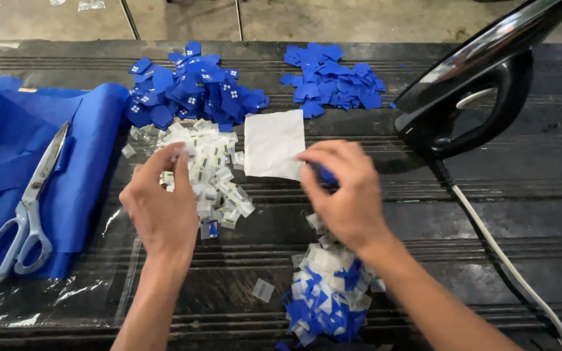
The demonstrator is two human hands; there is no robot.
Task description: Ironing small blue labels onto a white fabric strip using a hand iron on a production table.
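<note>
Nearest me, just this side of the white cloth square, lies a mixed heap of blue and clear pieces. My right hand pinches a small blue piece at the square's near corner. My left hand, fingers curled, touches the pile of clear packets left of the square. Beyond it lie two blue tag heaps; the black iron stands to its right.

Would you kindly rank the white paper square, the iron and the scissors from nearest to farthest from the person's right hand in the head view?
1. White paper square: touching the right hand at its fingertips.
2. Iron: standing to the right, farther back.
3. Scissors: far left, on the blue cloth.
</note>
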